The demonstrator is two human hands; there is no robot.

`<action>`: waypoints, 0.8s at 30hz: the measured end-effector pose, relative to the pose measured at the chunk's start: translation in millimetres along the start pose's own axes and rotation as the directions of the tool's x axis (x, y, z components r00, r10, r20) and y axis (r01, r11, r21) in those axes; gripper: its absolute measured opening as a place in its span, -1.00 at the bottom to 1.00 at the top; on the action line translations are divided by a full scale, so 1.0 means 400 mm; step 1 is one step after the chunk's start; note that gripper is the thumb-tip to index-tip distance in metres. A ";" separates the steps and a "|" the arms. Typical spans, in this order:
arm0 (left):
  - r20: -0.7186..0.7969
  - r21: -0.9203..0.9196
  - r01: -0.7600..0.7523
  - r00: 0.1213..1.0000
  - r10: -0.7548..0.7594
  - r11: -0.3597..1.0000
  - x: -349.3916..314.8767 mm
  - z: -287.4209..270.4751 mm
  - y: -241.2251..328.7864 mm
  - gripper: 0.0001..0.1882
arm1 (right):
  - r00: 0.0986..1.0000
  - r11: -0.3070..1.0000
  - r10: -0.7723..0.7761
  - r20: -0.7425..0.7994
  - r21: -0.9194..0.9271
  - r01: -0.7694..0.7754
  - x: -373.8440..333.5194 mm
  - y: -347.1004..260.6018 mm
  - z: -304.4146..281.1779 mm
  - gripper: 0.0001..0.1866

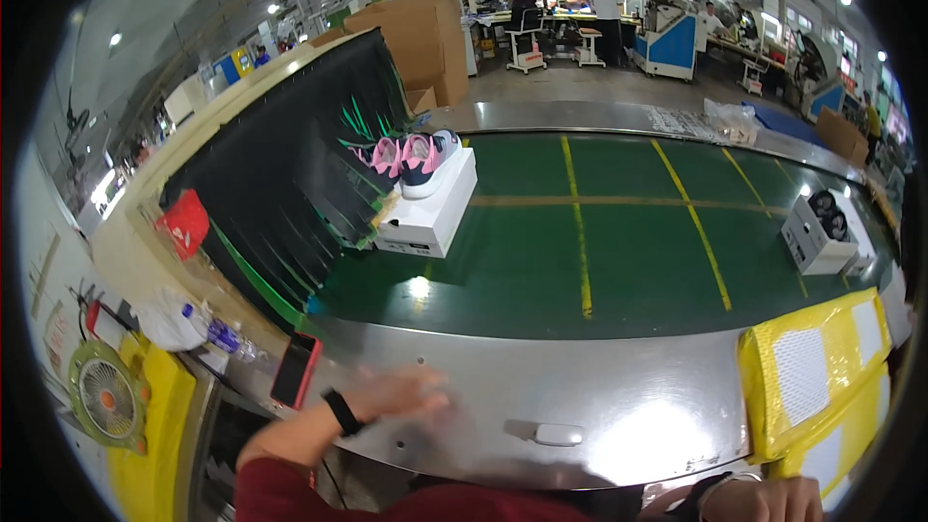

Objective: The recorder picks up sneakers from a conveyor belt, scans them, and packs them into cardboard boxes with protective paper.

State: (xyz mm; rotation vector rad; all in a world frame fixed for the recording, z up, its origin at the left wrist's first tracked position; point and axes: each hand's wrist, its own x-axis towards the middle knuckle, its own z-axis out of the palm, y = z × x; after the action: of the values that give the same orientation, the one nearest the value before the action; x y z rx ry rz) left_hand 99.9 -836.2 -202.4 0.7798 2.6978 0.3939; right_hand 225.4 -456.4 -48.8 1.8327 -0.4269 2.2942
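My left hand (pixel 404 393), with a dark band on its wrist, is over the near metal ledge (pixel 464 372), its fingers smeared by motion. Left of it lies a phone in a red case (pixel 296 370). My right hand (pixel 781 500) is at the lower right edge beside yellow-wrapped packs (pixel 817 377), knuckles up and fingers curled; whatever is under them is hidden. A small white oblong object (pixel 559 435) rests on the ledge between my hands. Beyond, pink and navy sneakers (pixel 420 162) sit on a white shoebox (pixel 423 222), by the black strip curtain (pixel 280 164).
The green conveyor belt (pixel 522 271) with yellow lines runs across. At its right is another shoebox (pixel 812 242) with dark shoes on it. A water bottle (pixel 227 333) and a green fan (pixel 106 394) are at left. A large carton (pixel 416 39) and several people stand beyond.
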 end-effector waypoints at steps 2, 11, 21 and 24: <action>-0.082 -0.045 -0.019 0.997 0.015 0.999 0.053 -0.089 -0.067 -0.54 | 0.998 0.998 0.060 -0.020 0.005 -0.060 0.022 0.017 -0.030 -0.63; -0.360 -0.544 0.127 0.858 -0.368 0.829 0.255 -0.255 -0.349 -0.67 | 0.430 -0.386 0.286 -0.857 -0.513 -0.766 -0.211 0.109 -0.282 -0.67; 0.105 -0.941 -0.205 0.584 -0.805 -0.271 0.535 -0.112 -0.527 -0.50 | 0.222 -0.645 0.414 -0.883 -0.456 -0.613 -0.391 0.140 -0.320 -0.64; 0.099 -0.763 -0.422 0.673 -0.733 -0.490 0.583 -0.066 -0.601 -0.67 | 0.234 -0.682 0.383 -0.893 -0.445 -0.581 -0.397 0.168 -0.331 -0.67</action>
State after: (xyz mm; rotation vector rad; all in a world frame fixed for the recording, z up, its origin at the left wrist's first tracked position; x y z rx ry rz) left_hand -210.5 -907.7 -309.6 -0.8646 1.0826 2.8462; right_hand 118.4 -469.5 -237.7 0.1205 -3.0111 0.9574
